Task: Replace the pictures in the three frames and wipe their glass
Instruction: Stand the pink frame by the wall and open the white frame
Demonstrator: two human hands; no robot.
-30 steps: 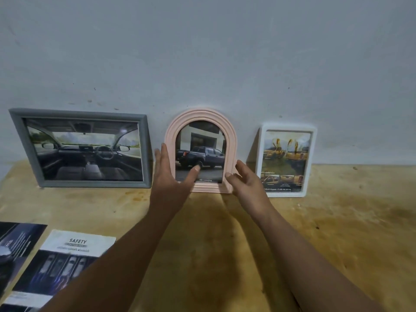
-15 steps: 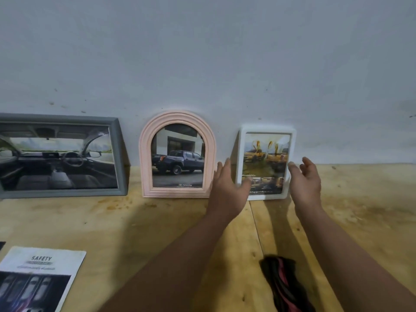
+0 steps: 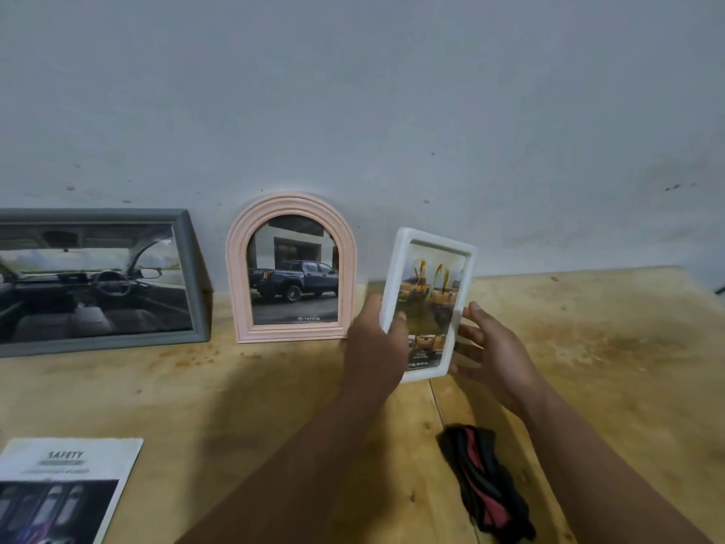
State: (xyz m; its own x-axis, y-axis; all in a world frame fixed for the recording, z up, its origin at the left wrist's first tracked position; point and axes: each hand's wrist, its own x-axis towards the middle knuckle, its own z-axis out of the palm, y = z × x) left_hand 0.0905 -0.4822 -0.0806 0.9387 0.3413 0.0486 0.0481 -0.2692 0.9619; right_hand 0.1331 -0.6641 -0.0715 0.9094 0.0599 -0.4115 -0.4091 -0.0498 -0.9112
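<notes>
— Now that the white frame (image 3: 429, 304) is off the wall and up in both hands, what has changed?
— Half a second ago it leaned on the wall with the hands only reaching its sides. The left hand (image 3: 374, 349) grips its left edge with the thumb across the front; the right hand (image 3: 492, 347) has its fingers (image 3: 469, 335) curled behind the right edge. It is tilted, clear of the wooden surface (image 3: 274, 406).
— Meaning for the task?
— I judge this frame is being taken in hand for its picture swap; it has yet to be opened.
— Count things for me.
— Three frames: the white one held, a pink arched frame (image 3: 292, 268) and a grey frame (image 3: 188, 276) leaning on the wall. One dark cloth with red stripes (image 3: 484, 488) lies near the right forearm. One printed sheet headed SAFETY (image 3: 68, 484) lies at lower left.
</notes>
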